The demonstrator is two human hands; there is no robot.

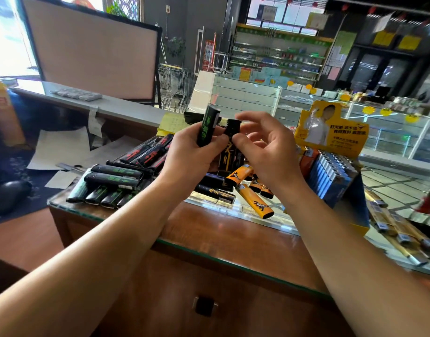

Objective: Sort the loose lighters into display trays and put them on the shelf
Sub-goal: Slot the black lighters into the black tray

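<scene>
The sorting is looking partly done: green-marked and red-marked black lighters (pixel 112 181) are lying grouped left of the left hand (pixel 192 152), orange ones (pixel 254 201) loose below the right hand (pixel 265 152), and nothing is showing as shelved. The left hand is gripping a green-printed lighter (pixel 207 126) upright, cap up; the right is pinching a gold-printed one (pixel 231 144), also upright.

Loose black plastic lighters with green print (pixel 112 181) are lying at the left of the glass-topped wooden counter (pixel 221 229), with black lighters with red print (pixel 148 152) sitting just behind them. Flat orange lighters (pixel 254 200) are lying mid-counter, and the yellow cardboard display tray of blue-and-white lighters (pixel 330 171) is standing to their right.
</scene>
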